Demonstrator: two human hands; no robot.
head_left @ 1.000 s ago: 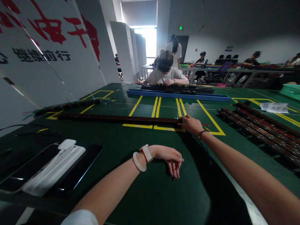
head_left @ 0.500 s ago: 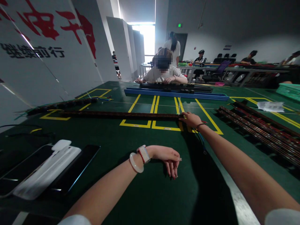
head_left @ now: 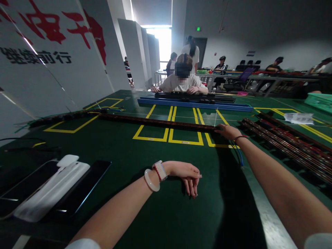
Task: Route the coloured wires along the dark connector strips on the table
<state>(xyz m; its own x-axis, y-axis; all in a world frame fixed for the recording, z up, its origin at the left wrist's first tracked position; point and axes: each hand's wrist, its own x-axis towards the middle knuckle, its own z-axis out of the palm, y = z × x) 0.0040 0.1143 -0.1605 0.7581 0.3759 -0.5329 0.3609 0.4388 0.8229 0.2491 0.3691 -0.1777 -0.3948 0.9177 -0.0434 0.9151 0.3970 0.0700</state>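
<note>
My right hand (head_left: 228, 132) is closed on the right end of a long dark strip with copper-coloured lines (head_left: 155, 121). The strip lies slanted over yellow tape marks, its left end farther from me. A blue wire (head_left: 241, 157) hangs below my right wrist. My left hand (head_left: 185, 174) rests on the green table (head_left: 145, 214) nearer to me, its fingers loosely bent down and holding nothing. A watch and a pale bangle are on the left wrist.
Phones (head_left: 85, 186) and a white case (head_left: 55, 190) lie at the left. Several wired strips (head_left: 287, 148) are stacked at the right. Across the table, a person leans over dark bars beside a blue channel (head_left: 194, 104). A crumpled clear bag (head_left: 298, 118) lies at the far right.
My right hand has moved right, pulling the dark strip along. The strip's left end has shifted right and farther away, so it now lies at a slant. My left hand stays put.
</note>
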